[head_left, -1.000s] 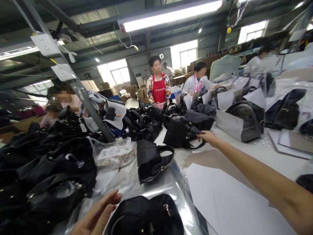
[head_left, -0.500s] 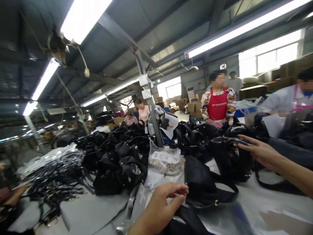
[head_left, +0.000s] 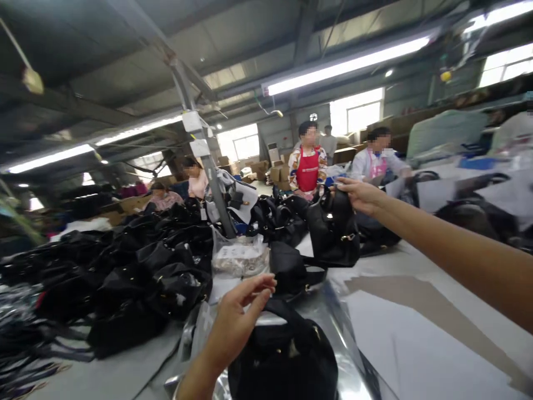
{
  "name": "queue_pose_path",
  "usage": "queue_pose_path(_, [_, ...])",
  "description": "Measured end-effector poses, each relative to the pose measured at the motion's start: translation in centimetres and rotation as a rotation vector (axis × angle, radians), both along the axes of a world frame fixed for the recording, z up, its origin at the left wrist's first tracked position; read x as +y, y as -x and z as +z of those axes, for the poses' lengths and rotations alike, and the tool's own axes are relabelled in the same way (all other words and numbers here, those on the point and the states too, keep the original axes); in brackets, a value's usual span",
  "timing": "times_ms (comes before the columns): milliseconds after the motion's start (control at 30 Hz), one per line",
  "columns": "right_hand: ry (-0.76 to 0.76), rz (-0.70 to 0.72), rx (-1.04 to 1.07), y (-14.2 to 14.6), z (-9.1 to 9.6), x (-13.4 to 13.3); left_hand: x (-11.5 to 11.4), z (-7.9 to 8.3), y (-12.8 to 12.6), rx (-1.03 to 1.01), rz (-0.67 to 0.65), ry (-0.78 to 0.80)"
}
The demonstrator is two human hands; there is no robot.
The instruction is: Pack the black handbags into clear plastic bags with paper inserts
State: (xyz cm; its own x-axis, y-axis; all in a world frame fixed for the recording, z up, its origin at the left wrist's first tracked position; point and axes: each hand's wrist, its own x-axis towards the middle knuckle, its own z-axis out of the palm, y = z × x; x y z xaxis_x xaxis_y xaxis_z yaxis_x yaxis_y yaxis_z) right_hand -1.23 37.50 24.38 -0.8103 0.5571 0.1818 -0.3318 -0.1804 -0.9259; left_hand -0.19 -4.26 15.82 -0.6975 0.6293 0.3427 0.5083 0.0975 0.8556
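Note:
My right hand (head_left: pixel 361 195) stretches forward with its fingers closed on the top of a black handbag (head_left: pixel 333 236), which has a small metal clasp on its side. My left hand (head_left: pixel 239 314) hovers nearer to me, empty, its curved fingers apart from the thumb. Just below and beside it, a second black handbag (head_left: pixel 285 358) with its handle up stands on clear plastic at the front. Another black handbag (head_left: pixel 287 266) lies on the table between the two hands.
Black bags (head_left: pixel 125 283) are heaped on the left. A clear plastic bag of small parts (head_left: pixel 241 258) sits by a metal post (head_left: pixel 214 186). Grey sheet material (head_left: pixel 400 344) covers the right front. Co-workers, one in a red apron (head_left: pixel 308 173), stand across the table.
The view has swung to the right. The handbag at my right hand now shows its side and clasp, and more of the front handbag is visible. My left hand stays empty.

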Motion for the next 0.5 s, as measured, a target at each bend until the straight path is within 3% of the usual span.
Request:
queue_pose_path(167, [0.000,0.104,0.011,-2.9,0.8,-4.0,5.7,1.2,-1.2,0.034,-0.169,-0.051])
queue_pose_path(333, [0.017,0.164,0.026,-5.4,-0.4,-8.6,11.9,2.7,-1.1,0.096,-0.112,-0.074])
queue_pose_path(500, [0.032,0.177,0.066,-7.7,-0.9,-12.0,14.9,4.6,-1.6,0.044,-0.202,-0.067])
